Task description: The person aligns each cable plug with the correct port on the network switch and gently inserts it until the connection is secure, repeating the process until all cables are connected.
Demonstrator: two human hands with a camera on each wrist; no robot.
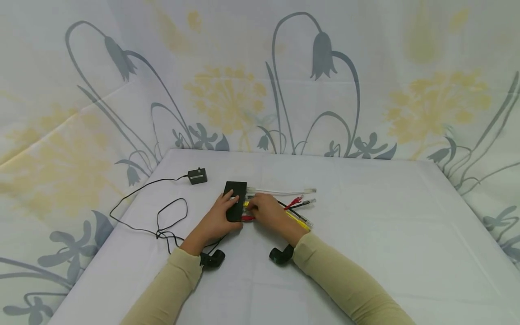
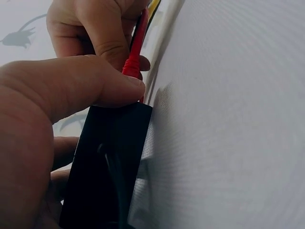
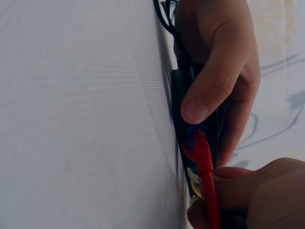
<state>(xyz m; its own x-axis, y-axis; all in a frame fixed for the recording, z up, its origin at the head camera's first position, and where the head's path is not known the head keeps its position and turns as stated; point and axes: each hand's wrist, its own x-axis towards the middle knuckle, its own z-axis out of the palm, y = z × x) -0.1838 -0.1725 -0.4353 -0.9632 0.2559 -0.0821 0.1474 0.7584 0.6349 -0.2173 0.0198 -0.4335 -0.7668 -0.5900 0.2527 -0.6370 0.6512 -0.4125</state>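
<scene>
A black network switch (image 1: 235,187) lies on the white table, its port side facing right. My left hand (image 1: 215,221) grips it, fingers over the top and thumb at the near end. In the right wrist view, a red Ethernet cable (image 3: 203,160) is seated in a blue port just below that thumb. My right hand (image 1: 273,215) is at the ports and pinches the end of an Ethernet cable beside the red one; fingers hide most of its plug. A white Ethernet cable (image 1: 284,193) runs right from the far end of the switch. Yellow and pale plugs show near my right fingertips.
Loose ends of black (image 1: 304,203) and yellow (image 1: 299,221) cables lie right of my right hand. At the back left sits a black power adapter (image 1: 197,176), its thin cord (image 1: 122,203) looping over the table toward the switch. A floral curtain (image 1: 243,90) hangs behind the table.
</scene>
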